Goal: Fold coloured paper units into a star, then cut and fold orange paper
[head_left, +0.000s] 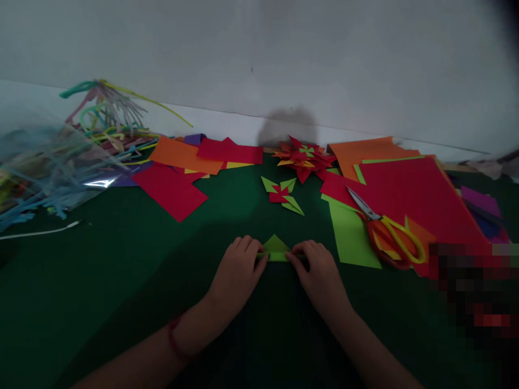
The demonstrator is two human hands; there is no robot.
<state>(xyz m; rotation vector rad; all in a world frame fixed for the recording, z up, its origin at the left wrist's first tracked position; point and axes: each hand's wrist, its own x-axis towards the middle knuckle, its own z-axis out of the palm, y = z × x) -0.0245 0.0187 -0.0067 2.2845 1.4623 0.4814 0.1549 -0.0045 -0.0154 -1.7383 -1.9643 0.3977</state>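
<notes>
A small piece of green paper point(277, 256), folded with a triangular point at the top, is held low over the dark green table surface point(133, 281). My left hand point(242, 265) pinches its left end between thumb and fingers. At the right end, my right hand point(316, 266) grips it the same way. Just beyond lies a small folded piece with green points and a red centre point(279, 193). Behind that sits a layered red, orange and green paper flower point(305, 158).
Scissors point(383, 227) with red and yellow handles rest on red sheets point(438, 200) at right, near a green sheet point(352, 237). Red paper point(172, 189) and orange paper point(182, 155) lie at back left, beside a plastic bag point(77, 156) of colourful stems. A white wall point(203, 54) stands behind.
</notes>
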